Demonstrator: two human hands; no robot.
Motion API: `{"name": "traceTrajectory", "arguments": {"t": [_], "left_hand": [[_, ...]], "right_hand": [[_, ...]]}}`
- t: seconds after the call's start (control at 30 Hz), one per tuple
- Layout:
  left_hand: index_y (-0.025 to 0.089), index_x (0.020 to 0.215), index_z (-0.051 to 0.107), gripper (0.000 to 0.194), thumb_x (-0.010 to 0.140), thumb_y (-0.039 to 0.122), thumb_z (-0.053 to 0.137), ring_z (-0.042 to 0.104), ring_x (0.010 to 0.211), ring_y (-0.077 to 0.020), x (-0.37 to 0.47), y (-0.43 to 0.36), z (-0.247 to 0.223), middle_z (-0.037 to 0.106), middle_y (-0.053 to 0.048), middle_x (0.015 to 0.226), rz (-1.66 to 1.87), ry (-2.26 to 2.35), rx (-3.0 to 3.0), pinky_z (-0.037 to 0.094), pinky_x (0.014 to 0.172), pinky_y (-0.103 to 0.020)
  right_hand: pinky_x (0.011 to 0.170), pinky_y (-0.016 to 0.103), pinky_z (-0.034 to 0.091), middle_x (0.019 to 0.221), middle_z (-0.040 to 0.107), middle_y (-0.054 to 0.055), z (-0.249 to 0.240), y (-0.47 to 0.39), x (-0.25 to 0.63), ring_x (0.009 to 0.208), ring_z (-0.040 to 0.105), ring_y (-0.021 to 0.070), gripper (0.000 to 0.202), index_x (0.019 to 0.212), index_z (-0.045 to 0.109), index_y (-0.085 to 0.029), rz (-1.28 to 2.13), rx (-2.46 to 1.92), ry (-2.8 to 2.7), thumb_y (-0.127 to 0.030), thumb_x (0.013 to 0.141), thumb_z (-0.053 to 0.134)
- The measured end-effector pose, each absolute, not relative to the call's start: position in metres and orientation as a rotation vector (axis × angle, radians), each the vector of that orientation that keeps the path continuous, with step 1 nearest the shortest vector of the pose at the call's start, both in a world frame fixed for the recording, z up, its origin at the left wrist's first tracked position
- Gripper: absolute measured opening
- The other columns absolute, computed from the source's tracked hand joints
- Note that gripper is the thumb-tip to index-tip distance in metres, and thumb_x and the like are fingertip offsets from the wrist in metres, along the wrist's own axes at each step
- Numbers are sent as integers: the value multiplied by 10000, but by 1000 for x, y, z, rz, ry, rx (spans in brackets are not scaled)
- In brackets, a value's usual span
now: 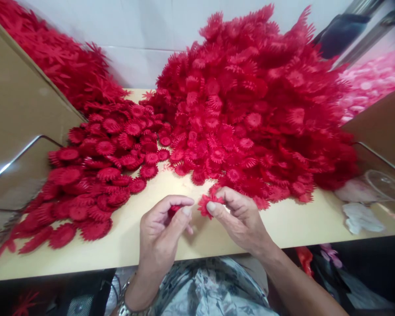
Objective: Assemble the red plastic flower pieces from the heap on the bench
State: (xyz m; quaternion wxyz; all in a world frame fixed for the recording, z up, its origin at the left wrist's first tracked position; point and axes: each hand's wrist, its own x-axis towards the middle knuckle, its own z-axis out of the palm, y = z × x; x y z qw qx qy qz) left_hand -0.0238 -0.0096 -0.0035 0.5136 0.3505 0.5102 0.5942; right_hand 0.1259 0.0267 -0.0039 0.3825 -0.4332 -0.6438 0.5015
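In the head view, my right hand (238, 217) pinches a small red flower piece (204, 206) with cut petals between thumb and fingertips, above the table's front part. My left hand (166, 224) is just to its left, curled, with a bit of a red piece (174, 210) showing inside the fingers. The left thumb and forefinger tips are slightly apart and do not touch the flower piece in my right hand. A large heap of red fringed flower pieces (243, 109) rises right behind my hands. Flatter round red discs (98, 175) with toothed edges lie heaped to the left.
Brown board partitions (26, 79) stand at both sides. At the back left is a pile of red pointed petal pieces (59, 57); pink pieces (375, 83) lie beyond the right partition. A clear plastic cup (385, 184) and a white crumpled tissue (362, 218) are at the right.
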Motion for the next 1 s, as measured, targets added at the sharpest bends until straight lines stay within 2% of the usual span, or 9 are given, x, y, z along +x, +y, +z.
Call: {"name": "traceTrajectory", "arguments": {"t": [0.2, 0.3, 0.47, 0.6, 0.67, 0.7, 0.73, 0.83, 1.0], "left_hand": [[223, 918, 671, 182, 738, 239, 647, 533, 546, -100, -18, -12, 1, 616, 12, 676, 1351, 1299, 1019, 429, 523, -199], [192, 778, 673, 57, 737, 220, 645, 514, 578, -105, -17, -10, 1, 579, 3, 672, 1235, 1252, 1144, 415, 539, -201], [179, 611, 580, 194, 788, 259, 578, 453, 517, -98, -23, -2, -4, 495, 30, 556, 1298, 1289, 1030, 377, 496, -208], [191, 615, 526, 192, 775, 285, 574, 442, 464, -100, -27, 25, 10, 476, 53, 527, 1268, 1488, 1074, 368, 447, -214], [179, 647, 571, 164, 772, 285, 562, 470, 474, -106, -26, 43, 20, 530, 36, 560, 1138, 1622, 1266, 402, 495, -231], [174, 750, 620, 137, 771, 296, 560, 515, 522, -122, -25, 52, 25, 589, 16, 630, 1118, 1679, 1361, 438, 568, -253], [170, 909, 642, 227, 763, 328, 572, 566, 613, -150, -25, 59, 27, 641, -14, 734, 1096, 1693, 1470, 457, 655, -283], [156, 1135, 595, 431, 763, 371, 567, 603, 829, -214, -29, 69, 27, 663, -84, 955, 1057, 1777, 1601, 443, 811, -348], [179, 992, 649, 323, 758, 391, 581, 513, 515, -125, -45, 47, 19, 573, 3, 661, 1148, 1743, 1251, 450, 510, -250]], "right_hand": [[482, 211, 296, 540, 410, -41, -3, 30, 123, 508, 381, 78, 344, 589, 426, -179, 1282, -1120, -1686, -409, 826, 522], [456, 205, 265, 512, 342, -53, -5, 29, 123, 485, 328, 70, 407, 542, 373, -182, 1328, -1098, -1672, -444, 815, 524], [427, 196, 268, 489, 347, -54, 2, 30, 129, 454, 327, 62, 435, 524, 363, -181, 1334, -1067, -1679, -458, 827, 506], [461, 204, 321, 502, 394, -43, 22, 57, 136, 467, 391, 76, 370, 559, 422, -179, 777, -1154, -1891, -363, 878, 454], [582, 243, 400, 604, 523, 0, 30, 77, 140, 583, 494, 117, 272, 667, 532, -169, 340, -1200, -2032, -323, 880, 462], [663, 279, 425, 701, 586, 36, 32, 85, 142, 676, 535, 150, 219, 764, 581, -160, 149, -1213, -2092, -318, 875, 476], [741, 320, 432, 820, 623, 75, 33, 92, 143, 780, 554, 186, 204, 878, 604, -148, 3, -1222, -2142, -316, 869, 489], [848, 375, 414, 1021, 615, 119, 31, 97, 149, 942, 533, 230, 281, 1073, 580, -133, -201, -1217, -2214, -306, 867, 499], [712, 320, 369, 814, 598, 49, 15, 66, 154, 767, 493, 170, 136, 843, 630, -167, -168, -1125, -2370, -198, 868, 500]]}}
